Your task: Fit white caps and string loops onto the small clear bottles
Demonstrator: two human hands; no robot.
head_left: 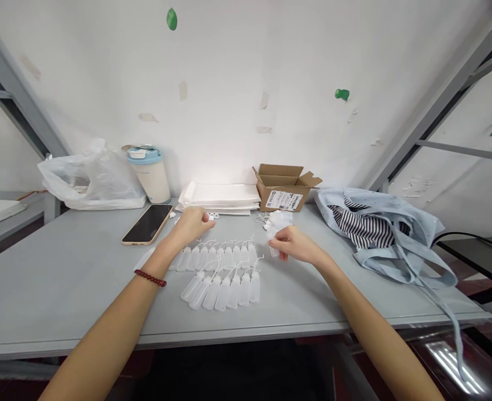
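My left hand [192, 225] reaches over the far row of bottles, its fingers pinched beside small white pieces [214, 216]; whatever is between the fingertips is too small to make out. My right hand [294, 244] is closed on a small translucent plastic bottle [273, 249], partly hidden by the fingers. Just beyond it lies a pile of similar bottles [280, 220]. Between my hands, bottles with thin curved stems on top lie side by side in two rows, a far row [216, 258] and a near row [224, 292]. My left forearm and hand cover part of the far row.
Along the wall stand a white plastic bag [96, 181], a lidded cup [154, 181], a stack of white sheets [223, 196] and an open cardboard box [283, 192]. A phone [148, 224] lies at left, a light blue cloth bag [417, 223] at right. The table's front edge [246, 332] is nearby.
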